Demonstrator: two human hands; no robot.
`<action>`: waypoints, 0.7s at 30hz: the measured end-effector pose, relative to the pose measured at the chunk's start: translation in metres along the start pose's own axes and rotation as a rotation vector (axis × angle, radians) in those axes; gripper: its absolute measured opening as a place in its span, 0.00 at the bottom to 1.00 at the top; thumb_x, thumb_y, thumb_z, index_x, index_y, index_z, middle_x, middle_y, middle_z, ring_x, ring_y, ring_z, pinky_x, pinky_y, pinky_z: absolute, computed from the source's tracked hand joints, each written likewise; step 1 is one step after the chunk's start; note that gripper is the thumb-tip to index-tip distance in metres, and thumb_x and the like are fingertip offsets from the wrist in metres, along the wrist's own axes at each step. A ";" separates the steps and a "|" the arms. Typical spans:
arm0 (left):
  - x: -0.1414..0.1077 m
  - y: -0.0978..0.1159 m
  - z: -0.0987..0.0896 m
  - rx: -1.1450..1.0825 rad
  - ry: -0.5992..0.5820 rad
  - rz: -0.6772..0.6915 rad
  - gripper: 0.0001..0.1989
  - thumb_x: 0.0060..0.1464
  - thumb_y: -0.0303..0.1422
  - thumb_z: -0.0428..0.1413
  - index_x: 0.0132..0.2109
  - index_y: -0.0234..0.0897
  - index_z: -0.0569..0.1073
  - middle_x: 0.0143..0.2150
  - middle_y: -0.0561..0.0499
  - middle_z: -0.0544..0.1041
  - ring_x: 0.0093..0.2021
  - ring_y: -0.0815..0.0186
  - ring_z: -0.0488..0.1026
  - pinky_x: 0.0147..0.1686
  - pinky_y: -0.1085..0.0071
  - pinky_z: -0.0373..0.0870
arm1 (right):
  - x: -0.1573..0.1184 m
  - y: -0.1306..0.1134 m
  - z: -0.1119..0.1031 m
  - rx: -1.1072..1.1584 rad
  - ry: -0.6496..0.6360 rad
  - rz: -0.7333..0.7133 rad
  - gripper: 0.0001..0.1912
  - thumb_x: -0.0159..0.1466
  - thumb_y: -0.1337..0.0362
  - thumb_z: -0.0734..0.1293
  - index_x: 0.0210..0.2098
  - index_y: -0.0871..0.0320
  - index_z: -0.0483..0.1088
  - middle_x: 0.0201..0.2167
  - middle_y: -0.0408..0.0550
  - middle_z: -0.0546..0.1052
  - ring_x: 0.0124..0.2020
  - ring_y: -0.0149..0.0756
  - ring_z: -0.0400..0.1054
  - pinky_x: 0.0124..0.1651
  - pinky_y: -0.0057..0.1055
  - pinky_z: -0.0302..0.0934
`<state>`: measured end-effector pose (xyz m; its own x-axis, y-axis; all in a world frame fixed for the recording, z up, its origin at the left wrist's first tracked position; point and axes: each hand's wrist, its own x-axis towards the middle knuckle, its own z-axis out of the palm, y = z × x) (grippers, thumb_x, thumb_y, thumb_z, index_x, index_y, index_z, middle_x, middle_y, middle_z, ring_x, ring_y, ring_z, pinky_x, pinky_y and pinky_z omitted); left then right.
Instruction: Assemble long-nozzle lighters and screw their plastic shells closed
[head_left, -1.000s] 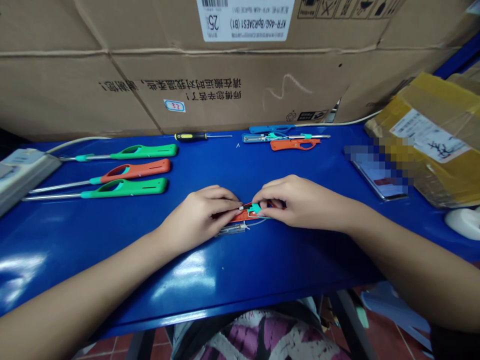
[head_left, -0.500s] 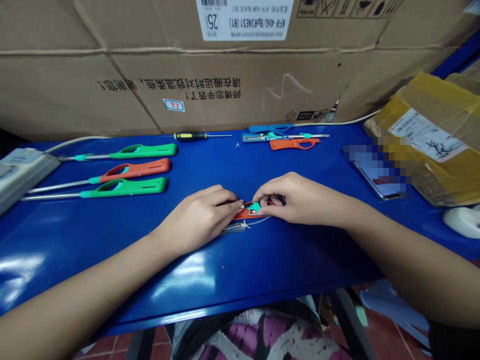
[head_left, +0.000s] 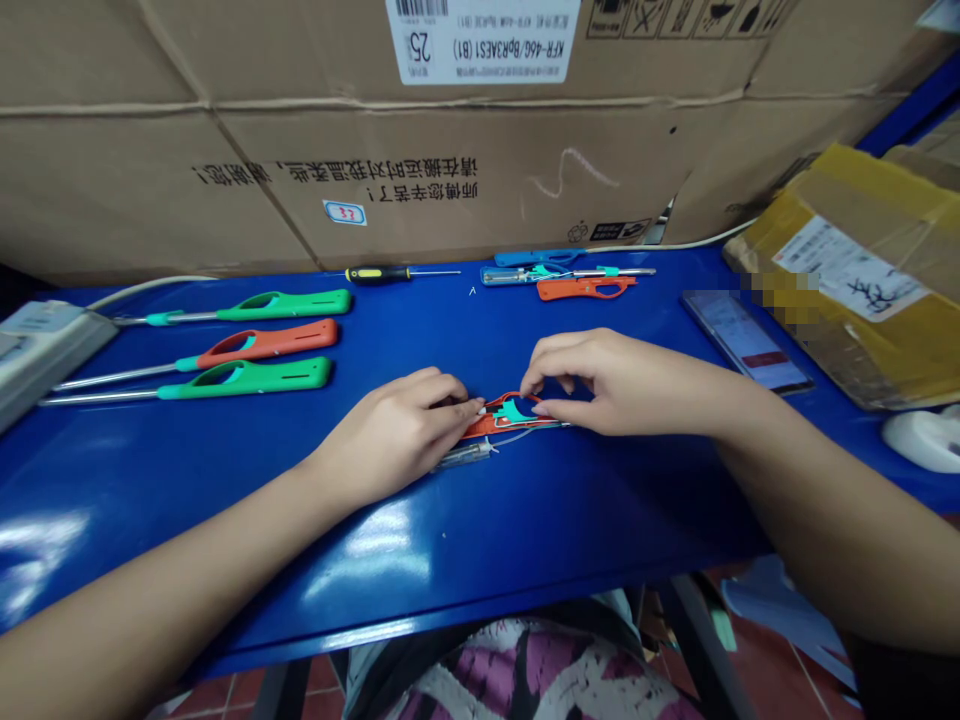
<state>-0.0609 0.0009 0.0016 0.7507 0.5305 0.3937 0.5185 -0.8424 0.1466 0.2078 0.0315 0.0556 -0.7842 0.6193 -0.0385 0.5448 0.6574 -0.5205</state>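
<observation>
An opened orange lighter casing (head_left: 477, 428) lies on the blue table, with a teal trigger (head_left: 513, 411) and a thin white wire in it. My left hand (head_left: 409, 425) pinches the casing's left end between thumb and fingers. At the finger loop on the right is my right hand (head_left: 592, 380), its thumb and forefinger apart and the tips at the loop's edge. Just below the casing sits a clear fuel tank (head_left: 463, 456), partly behind my left hand, with a thin tube curving to the right. The casing's left end is hidden by my fingers.
Several assembled long lighters (head_left: 259, 375) lie at left beside a white power strip (head_left: 56, 340). Behind are a screwdriver (head_left: 379, 274) and opened lighter parts (head_left: 585, 288). A phone (head_left: 750, 340), a taped parcel (head_left: 847, 270) and a white mouse (head_left: 926, 440) are at right. A large carton (head_left: 360, 140) stands behind.
My right hand has let go of the teal trigger and moved slightly up and right, its fingers spreading. The trigger now shows in the casing. My left hand stays in place.
</observation>
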 end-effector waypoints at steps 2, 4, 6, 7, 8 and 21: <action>0.001 0.002 -0.003 0.084 -0.021 0.034 0.14 0.69 0.31 0.50 0.49 0.32 0.80 0.41 0.43 0.80 0.39 0.62 0.76 0.39 0.67 0.76 | 0.002 0.000 0.005 -0.018 -0.012 -0.032 0.12 0.67 0.67 0.67 0.49 0.56 0.77 0.43 0.50 0.78 0.40 0.36 0.70 0.42 0.31 0.61; 0.003 0.003 -0.005 0.159 -0.042 0.061 0.15 0.69 0.32 0.49 0.48 0.31 0.80 0.40 0.43 0.80 0.38 0.61 0.75 0.37 0.65 0.76 | 0.004 -0.001 0.010 -0.038 -0.011 -0.037 0.13 0.67 0.68 0.66 0.51 0.57 0.75 0.46 0.51 0.77 0.43 0.37 0.71 0.44 0.32 0.62; 0.004 0.004 -0.007 0.202 -0.053 0.065 0.15 0.69 0.32 0.49 0.47 0.32 0.80 0.40 0.44 0.80 0.37 0.61 0.75 0.35 0.65 0.75 | 0.006 -0.002 0.015 -0.053 -0.003 -0.030 0.13 0.68 0.67 0.66 0.51 0.57 0.75 0.47 0.51 0.77 0.45 0.38 0.71 0.46 0.32 0.63; 0.004 0.005 -0.008 0.214 -0.056 0.062 0.15 0.69 0.32 0.50 0.47 0.33 0.80 0.40 0.44 0.80 0.37 0.61 0.75 0.35 0.66 0.74 | 0.007 -0.002 0.017 -0.062 0.006 -0.026 0.12 0.69 0.67 0.66 0.51 0.57 0.75 0.47 0.50 0.77 0.45 0.38 0.72 0.46 0.33 0.63; 0.004 0.004 -0.008 0.220 -0.057 0.059 0.14 0.69 0.32 0.50 0.47 0.33 0.80 0.40 0.45 0.80 0.37 0.61 0.75 0.35 0.66 0.74 | 0.008 -0.001 0.018 -0.073 0.018 -0.023 0.12 0.69 0.66 0.66 0.50 0.57 0.76 0.46 0.50 0.77 0.46 0.39 0.72 0.46 0.33 0.63; 0.002 -0.004 -0.009 0.091 -0.078 0.078 0.14 0.68 0.30 0.51 0.54 0.35 0.78 0.45 0.47 0.81 0.40 0.62 0.75 0.40 0.67 0.74 | 0.009 0.003 0.018 -0.115 0.040 0.048 0.13 0.68 0.58 0.68 0.48 0.56 0.76 0.47 0.48 0.77 0.46 0.40 0.72 0.46 0.35 0.64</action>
<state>-0.0654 0.0047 0.0097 0.8182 0.4721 0.3281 0.4893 -0.8715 0.0336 0.1970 0.0312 0.0390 -0.7451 0.6665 -0.0260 0.6137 0.6698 -0.4180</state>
